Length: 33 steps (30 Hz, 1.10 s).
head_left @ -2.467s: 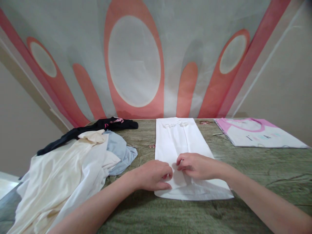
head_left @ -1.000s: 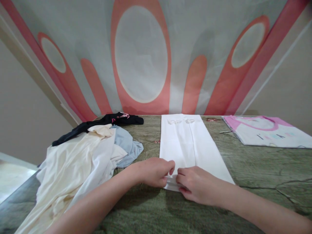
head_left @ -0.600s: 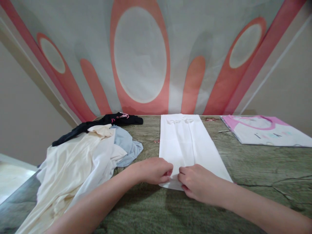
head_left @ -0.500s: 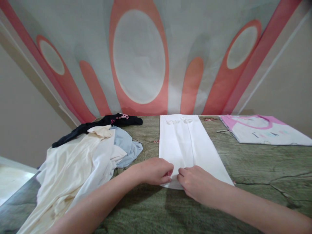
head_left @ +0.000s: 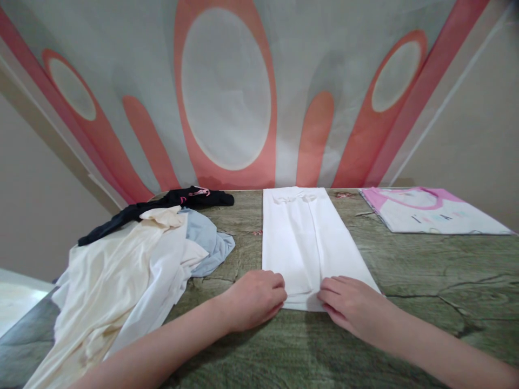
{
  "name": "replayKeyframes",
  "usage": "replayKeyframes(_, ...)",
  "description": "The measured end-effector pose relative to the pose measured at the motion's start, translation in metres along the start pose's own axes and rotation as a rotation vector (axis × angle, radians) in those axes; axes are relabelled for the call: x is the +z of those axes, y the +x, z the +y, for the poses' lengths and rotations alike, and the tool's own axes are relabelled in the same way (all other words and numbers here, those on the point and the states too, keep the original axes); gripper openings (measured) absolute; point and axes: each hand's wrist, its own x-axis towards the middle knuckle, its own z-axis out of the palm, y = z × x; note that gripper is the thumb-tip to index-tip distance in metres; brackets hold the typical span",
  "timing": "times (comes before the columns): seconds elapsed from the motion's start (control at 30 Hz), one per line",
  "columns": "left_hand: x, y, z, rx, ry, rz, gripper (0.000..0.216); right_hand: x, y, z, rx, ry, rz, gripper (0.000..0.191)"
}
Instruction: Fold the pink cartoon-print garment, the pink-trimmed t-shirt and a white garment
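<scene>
A white garment (head_left: 302,237), folded into a long narrow strip, lies on the green patterned table (head_left: 438,270) and runs away from me. My left hand (head_left: 255,297) rests at the strip's near left corner with its fingers curled onto the hem. My right hand (head_left: 351,305) lies at the near right corner, fingers stretched out flat on the cloth. A small fold of fabric shows between the two hands.
A heap of cream, white and pale blue clothes (head_left: 130,275) covers the table's left side, with a black garment (head_left: 162,205) behind it. A folded white and pink shirt (head_left: 430,213) lies at the back right. A grey and coral curtain (head_left: 227,92) hangs behind the table.
My hands, close together and pinching the near middle of the strip, have moved apart to its two near corners. The strip's near end now looks shorter and tucked.
</scene>
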Motion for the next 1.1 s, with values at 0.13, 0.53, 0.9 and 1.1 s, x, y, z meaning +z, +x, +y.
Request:
replayKeyframes(0.13, 0.006, 0.001, 0.006, -0.022, 0.086, 0.014, 0.017, 0.006, -0.014, 0.003, -0.003, -0.101, 0.032, 0.014)
replayKeyframes(0.53, 0.001, 0.002, 0.01, -0.036, 0.033, 0.043, 0.008, 0.01, -0.023, 0.009, 0.086, -0.027, 0.115, 0.02)
replayKeyframes(0.9, 0.006, -0.004, 0.006, 0.136, 0.069, 0.131, 0.011, 0.001, -0.027, 0.008, -0.078, -0.01, 0.192, 0.019)
replayKeyframes(1.1, 0.002, -0.003, 0.007, 0.199, 0.131, 0.118, 0.009, 0.008, -0.028, 0.014, -0.146, -0.011, 0.078, 0.017)
